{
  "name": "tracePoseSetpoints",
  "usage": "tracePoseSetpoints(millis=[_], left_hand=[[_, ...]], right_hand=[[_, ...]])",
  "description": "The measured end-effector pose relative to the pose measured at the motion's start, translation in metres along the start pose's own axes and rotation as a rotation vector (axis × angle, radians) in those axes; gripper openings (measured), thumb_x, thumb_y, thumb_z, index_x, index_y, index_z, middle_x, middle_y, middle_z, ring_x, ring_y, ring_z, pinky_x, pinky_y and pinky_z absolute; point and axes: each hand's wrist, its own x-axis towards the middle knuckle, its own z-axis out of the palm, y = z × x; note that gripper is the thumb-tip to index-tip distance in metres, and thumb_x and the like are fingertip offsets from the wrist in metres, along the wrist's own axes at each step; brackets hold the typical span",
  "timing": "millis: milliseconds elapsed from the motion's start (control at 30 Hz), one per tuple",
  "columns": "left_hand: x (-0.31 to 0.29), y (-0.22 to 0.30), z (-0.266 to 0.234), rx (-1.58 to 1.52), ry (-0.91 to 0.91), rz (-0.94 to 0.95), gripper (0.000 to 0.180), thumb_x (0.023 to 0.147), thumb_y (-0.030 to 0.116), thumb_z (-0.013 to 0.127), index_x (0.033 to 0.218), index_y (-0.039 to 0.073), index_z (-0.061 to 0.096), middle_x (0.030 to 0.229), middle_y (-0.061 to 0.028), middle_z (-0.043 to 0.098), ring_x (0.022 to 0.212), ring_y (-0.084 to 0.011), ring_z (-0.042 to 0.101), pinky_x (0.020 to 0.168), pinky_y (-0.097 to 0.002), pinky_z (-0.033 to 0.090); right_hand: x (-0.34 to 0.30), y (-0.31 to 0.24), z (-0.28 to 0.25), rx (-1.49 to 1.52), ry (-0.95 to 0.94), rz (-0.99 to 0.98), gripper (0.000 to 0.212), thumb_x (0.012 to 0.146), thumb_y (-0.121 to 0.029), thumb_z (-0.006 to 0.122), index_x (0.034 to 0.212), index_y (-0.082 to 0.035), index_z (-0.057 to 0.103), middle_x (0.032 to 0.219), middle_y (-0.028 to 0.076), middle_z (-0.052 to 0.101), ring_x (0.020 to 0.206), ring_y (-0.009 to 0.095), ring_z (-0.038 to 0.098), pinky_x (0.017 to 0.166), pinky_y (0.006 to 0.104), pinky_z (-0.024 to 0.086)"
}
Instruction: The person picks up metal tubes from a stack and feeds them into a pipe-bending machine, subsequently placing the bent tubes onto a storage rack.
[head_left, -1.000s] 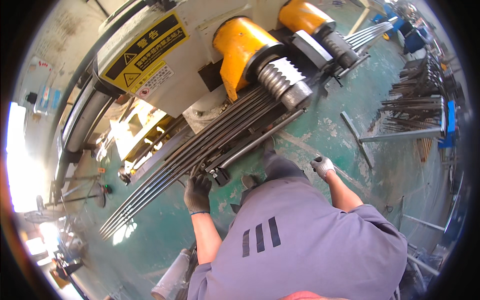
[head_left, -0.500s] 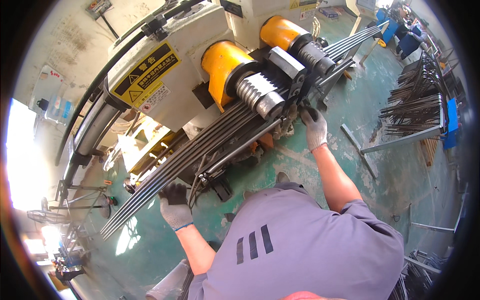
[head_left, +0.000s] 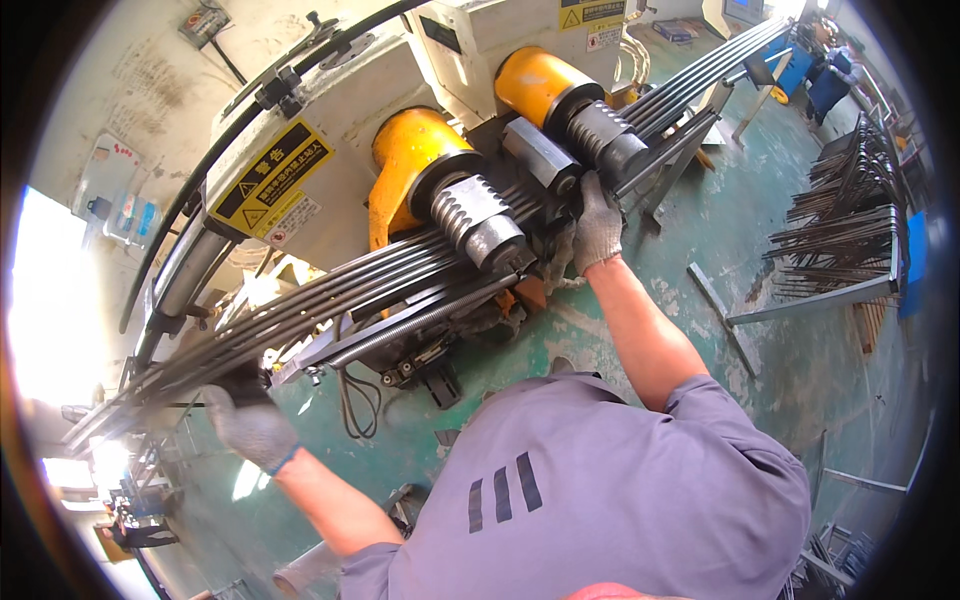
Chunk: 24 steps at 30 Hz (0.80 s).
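Note:
A bundle of long metal rods (head_left: 330, 287) runs slantwise through the bending machine (head_left: 300, 130), its left end blurred by motion. At that left part, my left hand (head_left: 250, 425) in a grey knit glove reaches up against the rods from below. Its fingers are dark, smeared and partly hidden, so their grip does not show. My right hand (head_left: 598, 230), gloved too, is raised to the machine's middle, beside the end of a grey angular metal block (head_left: 540, 155). Those fingers look closed, but whatever they hold is hidden. Two orange housings with ribbed metal rollers (head_left: 470, 210) flank the block.
Below the rods are a slim bar (head_left: 420, 318) and hanging black cables (head_left: 362, 405). At right, a metal rack (head_left: 815, 312) holds many bent rods (head_left: 835, 225). A person (head_left: 835, 80) stands at the far right. A yellow warning sign (head_left: 270, 178) is on the machine.
My left hand has moved left and slightly down as the rods' left end shifted farther left and up. My right hand has risen and moved left toward the block. The view has shifted a little.

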Motion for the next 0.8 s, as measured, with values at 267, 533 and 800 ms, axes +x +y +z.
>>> tracePoseSetpoints(millis=[267,533,800], left_hand=[[0.041,0.084,0.123,0.11,-0.143,0.241,0.05,0.117,0.032,0.038,0.145,-0.006,0.053,0.136,-0.0198,0.062,0.128,-0.0289,0.059,0.114,-0.0406,0.043],[0.072,0.104,0.246,0.43,-0.2,0.463,0.044,0.11,0.028,0.052,0.134,-0.006,0.065,0.131,-0.0195,0.071,0.113,-0.0266,0.072,0.1,-0.038,0.058],[0.075,0.089,0.353,0.72,-0.699,0.697,0.036,0.103,0.022,0.064,0.123,-0.007,0.069,0.104,-0.017,0.076,0.096,-0.0252,0.076,0.093,-0.0344,0.059]], right_hand=[[0.046,0.006,-0.015,-0.005,-0.107,0.078,0.036,0.103,-0.022,0.065,0.132,0.0,0.067,0.12,0.008,0.07,0.108,0.018,0.065,0.093,0.033,0.051],[0.085,0.009,-0.023,-0.192,-0.269,-0.125,0.033,0.099,-0.014,0.07,0.128,0.001,0.072,0.131,0.011,0.069,0.117,0.019,0.065,0.1,0.0355,0.053],[0.094,0.006,-0.019,-0.312,-0.274,-0.178,0.048,0.094,-0.019,0.079,0.138,-0.004,0.065,0.132,0.009,0.069,0.117,0.019,0.064,0.101,0.0365,0.054]])
